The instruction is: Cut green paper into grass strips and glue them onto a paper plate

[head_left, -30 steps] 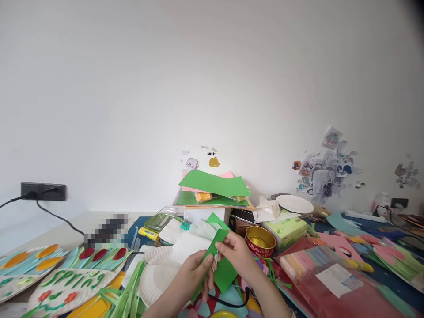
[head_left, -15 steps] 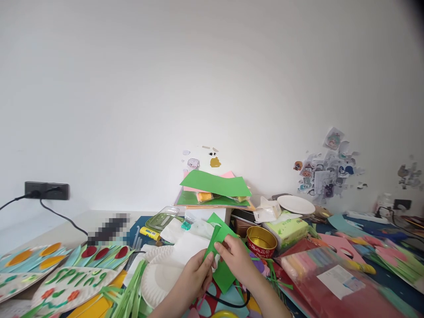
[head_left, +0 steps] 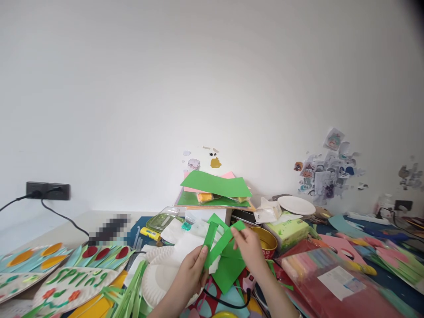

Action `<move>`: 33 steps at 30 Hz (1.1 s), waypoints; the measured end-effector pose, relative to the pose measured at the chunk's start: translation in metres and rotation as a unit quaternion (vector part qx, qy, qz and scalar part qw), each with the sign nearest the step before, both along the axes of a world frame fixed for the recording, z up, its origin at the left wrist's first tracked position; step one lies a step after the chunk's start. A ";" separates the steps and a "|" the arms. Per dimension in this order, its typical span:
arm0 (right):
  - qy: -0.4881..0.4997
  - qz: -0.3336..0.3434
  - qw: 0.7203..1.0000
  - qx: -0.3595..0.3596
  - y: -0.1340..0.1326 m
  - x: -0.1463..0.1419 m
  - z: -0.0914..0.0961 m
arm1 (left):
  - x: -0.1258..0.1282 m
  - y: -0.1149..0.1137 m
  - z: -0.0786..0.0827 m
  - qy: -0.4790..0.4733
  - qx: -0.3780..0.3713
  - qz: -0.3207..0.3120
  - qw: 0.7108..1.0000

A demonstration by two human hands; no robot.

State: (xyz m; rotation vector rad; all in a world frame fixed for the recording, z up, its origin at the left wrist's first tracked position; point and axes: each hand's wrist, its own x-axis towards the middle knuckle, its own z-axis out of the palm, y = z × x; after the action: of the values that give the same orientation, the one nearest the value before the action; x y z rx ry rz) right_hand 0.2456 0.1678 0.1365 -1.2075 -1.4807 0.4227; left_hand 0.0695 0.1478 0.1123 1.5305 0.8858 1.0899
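Note:
A folded strip of green paper (head_left: 221,244) is stretched between my two hands in the middle of the table. My left hand (head_left: 195,263) pinches its lower left end, where the folds meet. My right hand (head_left: 247,242) grips the upper right end between thumb and fingers. Beneath and behind the strip lies more green paper (head_left: 228,271), partly covered by my right hand. White paper plates (head_left: 155,282) and white tissue (head_left: 185,247) lie just left of my left hand.
A gold tin (head_left: 266,238) and a green tissue pack (head_left: 288,229) stand right of my hands. A red plastic packet (head_left: 334,282) lies at right. Green paper strips (head_left: 132,289) and a decorated "Spring" plate (head_left: 77,278) are at left. Green sheets (head_left: 215,183) rest on a box behind.
My right hand has moved right and slightly up, drawing one end of the green strip out from the fold. My left hand stays nearly in place.

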 end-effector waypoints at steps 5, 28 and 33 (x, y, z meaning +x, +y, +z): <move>0.086 -0.094 0.992 0.022 0.008 0.021 0.001 | 0.001 -0.002 -0.001 0.018 0.019 -0.041 0.999; -0.095 0.248 0.962 0.064 -0.024 -0.018 0.003 | 0.003 -0.003 0.003 0.031 0.042 0.038 0.998; -0.200 0.209 0.950 0.113 -0.026 -0.027 0.009 | 0.002 -0.005 0.003 0.028 0.057 0.047 0.997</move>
State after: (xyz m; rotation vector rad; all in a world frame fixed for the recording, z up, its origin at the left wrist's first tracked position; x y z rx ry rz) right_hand 0.2186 0.1418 0.1453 -0.8198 -2.0898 0.2850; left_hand 0.0720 0.1427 0.1149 1.6338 0.9573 1.1873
